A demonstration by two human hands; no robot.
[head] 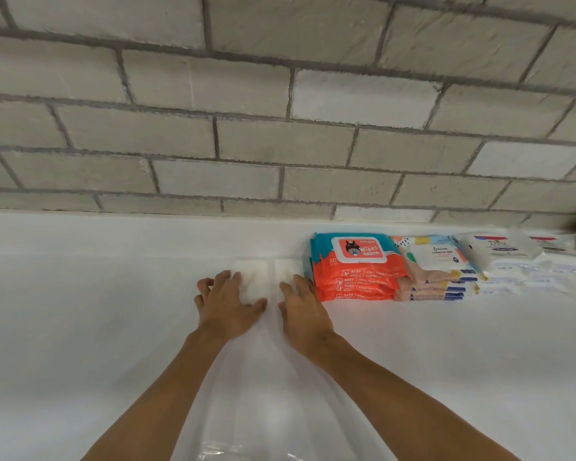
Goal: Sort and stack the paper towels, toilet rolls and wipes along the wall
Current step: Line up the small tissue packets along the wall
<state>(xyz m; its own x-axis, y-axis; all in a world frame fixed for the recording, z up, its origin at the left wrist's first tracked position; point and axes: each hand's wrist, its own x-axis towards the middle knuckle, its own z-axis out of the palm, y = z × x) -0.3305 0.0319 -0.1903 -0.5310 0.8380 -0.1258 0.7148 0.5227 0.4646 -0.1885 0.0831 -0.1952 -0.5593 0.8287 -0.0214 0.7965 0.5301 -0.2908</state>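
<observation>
Fingers (222,277) spread, left hand (228,302) presses left pack (254,277), right hand (305,309) presses right pack (286,269) just beside wipes (356,277); table (97,311) spreads left.

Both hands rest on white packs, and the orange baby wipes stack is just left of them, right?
Wrong side. In the head view the orange baby wipes stack lies just right of the left hand and right hand, which do rest on white packs.

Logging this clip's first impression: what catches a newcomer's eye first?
The orange-and-teal wipes stack by the brick wall, right of centre, stands out against the white table. At centre, the left hand rests on the left pack and the right hand on the right pack, both white.
</observation>
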